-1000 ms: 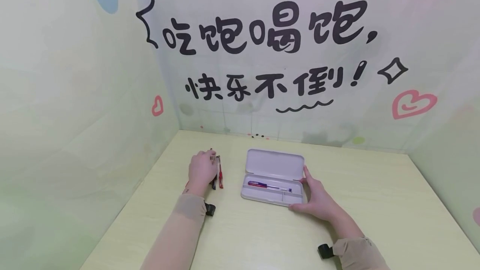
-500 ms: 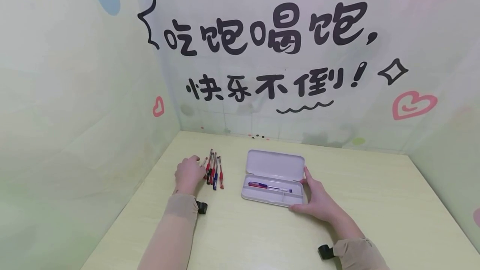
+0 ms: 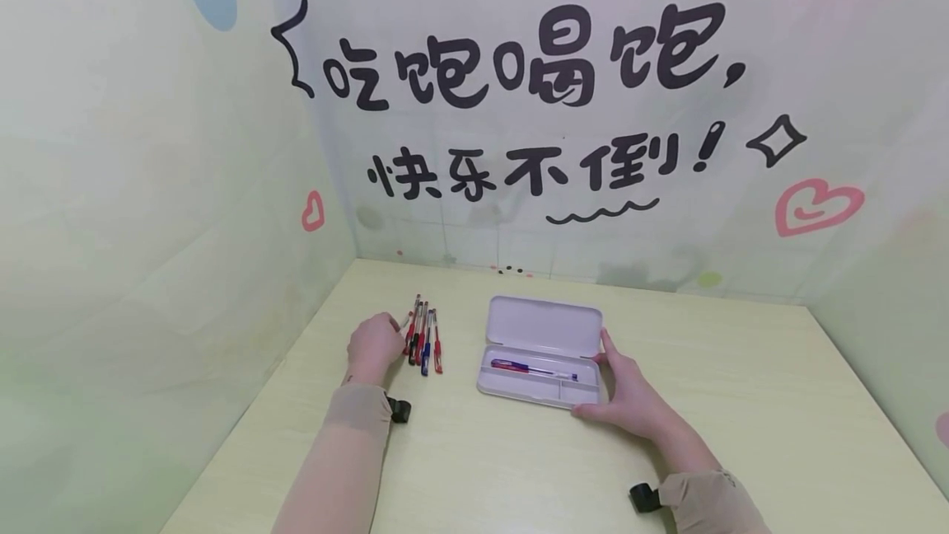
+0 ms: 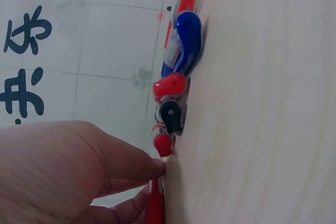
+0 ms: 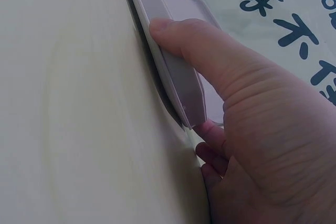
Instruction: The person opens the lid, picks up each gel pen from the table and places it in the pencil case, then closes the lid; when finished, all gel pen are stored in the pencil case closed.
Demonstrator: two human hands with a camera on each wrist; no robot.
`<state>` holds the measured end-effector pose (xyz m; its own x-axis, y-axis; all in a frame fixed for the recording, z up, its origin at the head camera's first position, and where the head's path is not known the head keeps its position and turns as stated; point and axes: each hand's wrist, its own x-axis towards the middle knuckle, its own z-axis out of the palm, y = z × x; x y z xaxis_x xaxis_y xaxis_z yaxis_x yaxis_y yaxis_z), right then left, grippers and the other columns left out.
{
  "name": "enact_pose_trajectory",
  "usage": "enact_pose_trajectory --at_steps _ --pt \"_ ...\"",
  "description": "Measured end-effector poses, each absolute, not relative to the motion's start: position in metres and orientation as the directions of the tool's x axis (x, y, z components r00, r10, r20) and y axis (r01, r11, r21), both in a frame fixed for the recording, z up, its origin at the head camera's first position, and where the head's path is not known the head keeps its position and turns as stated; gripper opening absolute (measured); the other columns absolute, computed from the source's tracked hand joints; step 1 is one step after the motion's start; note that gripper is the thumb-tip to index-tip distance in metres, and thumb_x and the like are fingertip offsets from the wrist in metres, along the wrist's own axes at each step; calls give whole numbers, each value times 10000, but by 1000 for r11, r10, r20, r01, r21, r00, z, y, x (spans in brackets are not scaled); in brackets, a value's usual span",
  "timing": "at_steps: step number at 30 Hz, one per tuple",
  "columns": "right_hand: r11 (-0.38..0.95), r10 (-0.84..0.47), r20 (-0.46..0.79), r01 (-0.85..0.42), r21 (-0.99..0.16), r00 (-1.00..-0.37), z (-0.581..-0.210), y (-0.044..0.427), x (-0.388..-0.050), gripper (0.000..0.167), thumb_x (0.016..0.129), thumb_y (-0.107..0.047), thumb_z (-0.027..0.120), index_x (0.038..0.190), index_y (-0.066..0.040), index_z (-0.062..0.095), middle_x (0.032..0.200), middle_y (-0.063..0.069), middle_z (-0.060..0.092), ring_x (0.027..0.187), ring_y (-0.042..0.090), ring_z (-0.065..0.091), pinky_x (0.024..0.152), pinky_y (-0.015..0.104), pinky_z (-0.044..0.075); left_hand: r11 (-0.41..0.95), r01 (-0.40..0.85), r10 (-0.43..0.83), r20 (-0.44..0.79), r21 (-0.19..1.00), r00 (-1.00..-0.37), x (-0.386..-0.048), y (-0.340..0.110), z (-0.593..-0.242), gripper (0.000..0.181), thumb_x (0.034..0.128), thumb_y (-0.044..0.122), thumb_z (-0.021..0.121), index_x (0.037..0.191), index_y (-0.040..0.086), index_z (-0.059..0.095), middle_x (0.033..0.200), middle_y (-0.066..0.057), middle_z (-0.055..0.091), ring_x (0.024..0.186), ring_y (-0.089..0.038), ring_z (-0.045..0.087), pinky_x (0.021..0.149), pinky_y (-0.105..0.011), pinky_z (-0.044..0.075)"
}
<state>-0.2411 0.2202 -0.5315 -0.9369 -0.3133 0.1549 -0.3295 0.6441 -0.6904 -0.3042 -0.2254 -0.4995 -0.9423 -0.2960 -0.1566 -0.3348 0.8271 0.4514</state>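
Observation:
My left hand [image 3: 375,348] is at the left side of a bunch of gel pens, its thumb and fingers pinching a red pen [image 4: 154,208]. Beside that pen lie several others, among them a black pen [image 4: 170,115] and a blue pen [image 4: 189,38], all flat on the table. An open lilac pencil case [image 3: 544,325] stands to the right, lid tipped back. One blue-and-red pen [image 3: 530,368] lies in its long compartment. With thumb at the front edge and fingers behind, my right hand [image 3: 630,395] grips the case's right end.
The pale wooden table [image 3: 489,468] meets a printed wall sheet [image 3: 460,245] at the back, with more sheeting at left and right. Black wrist cameras sit on both sleeves, such as the left camera [image 3: 400,410].
My left hand has drawn back left from over the pens, uncovering them, and its fingers have closed on the leftmost red one. The right hand and pencil case have stayed put.

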Motion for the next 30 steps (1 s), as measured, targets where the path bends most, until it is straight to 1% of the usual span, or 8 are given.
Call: enact_pose_trajectory --at_steps 7,13,15,20,22,25,30 --pt "641 -309 156 -327 -695 -938 -533 221 -242 1492 728 -418 1029 1723 86 39 1434 223 631 1485 505 464 1296 763 232 824 -342 -303 -158 452 -940 -306 -224 -499 210 994 111 683 1194 55 710 1158 -159 756 1060 -372 703 920 -539 588" --pt "642 -311 159 -331 -692 -937 -533 221 -242 1492 728 -421 1029 1721 92 41 1429 207 638 1486 493 471 1299 753 235 845 -312 -298 -103 434 -949 -305 -218 -495 221 1013 101 663 1221 46 711 1153 -159 761 1053 -357 713 922 -527 602" --pt "643 -310 154 -326 -693 -938 -533 221 -242 1492 730 -425 1027 1725 83 38 1433 199 636 1489 486 466 1300 750 235 854 -288 -287 -71 432 -955 -304 -213 -492 232 1021 108 659 1238 49 715 1141 -151 766 1024 -341 712 895 -507 603" --pt "644 -313 155 -330 -691 -937 -533 220 -242 1482 730 -415 1029 1721 91 51 1427 192 640 1477 481 470 1292 747 250 889 -194 -226 28 415 -974 -298 -196 -480 269 1048 168 676 1296 79 725 1081 -135 751 897 -284 680 736 -423 587" --pt "646 -316 156 -333 -687 -936 -534 220 -242 1478 732 -414 1028 1719 98 54 1428 196 641 1474 485 470 1285 752 255 906 -152 -197 75 395 -978 -297 -187 -475 270 1052 184 689 1304 95 731 1070 -131 737 882 -276 667 712 -413 582" --pt "649 -314 143 -322 -689 -939 -533 220 -242 1482 736 -423 1026 1724 86 45 1449 204 632 1491 496 456 1293 758 245 930 -91 -150 141 357 -979 -293 -170 -469 252 1048 178 702 1288 115 746 1081 -125 735 914 -292 675 763 -437 598" --pt "650 -306 135 -311 -693 -942 -532 221 -242 1490 733 -425 1026 1728 74 36 1453 222 626 1498 507 450 1304 761 228 944 -29 -89 170 330 -981 -286 -139 -459 272 1050 182 708 1318 162 750 1133 -117 741 978 -319 695 859 -485 622"
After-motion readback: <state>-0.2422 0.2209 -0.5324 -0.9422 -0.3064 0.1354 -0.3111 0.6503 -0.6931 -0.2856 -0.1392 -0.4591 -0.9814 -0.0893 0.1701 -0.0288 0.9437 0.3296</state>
